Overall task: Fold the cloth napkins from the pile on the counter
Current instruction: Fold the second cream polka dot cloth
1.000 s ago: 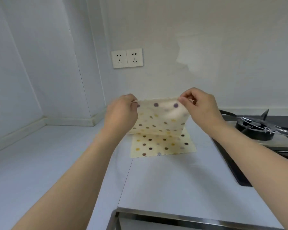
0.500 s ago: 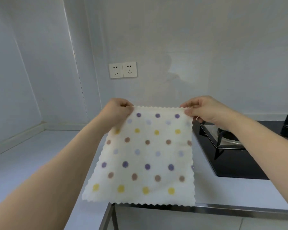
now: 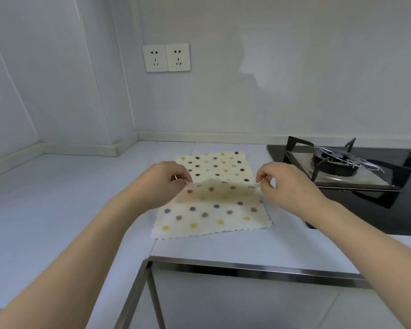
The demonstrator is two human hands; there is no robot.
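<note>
Two cream cloth napkins with scalloped edges and purple, brown and yellow dots are what I have in front of me on the pale grey counter [image 3: 57, 198]. My left hand [image 3: 163, 182] pinches the far left corner of the nearer napkin [image 3: 211, 217] between thumb and curled fingers, and my right hand [image 3: 285, 181] pinches the far right corner the same way. Both corners are lifted off the counter, so the far edge sags between my hands, while the near half of the cloth lies flat with its scalloped hem towards me. Just behind it, partly hidden by the raised edge, the second dotted napkin [image 3: 218, 162] lies flat on the counter. To my right a black glass gas hob [image 3: 365, 205] with a steel burner tray sits set into the counter, near my right hand. On the white back wall a double white socket plate [image 3: 166, 57] is mounted above the napkins.
</note>
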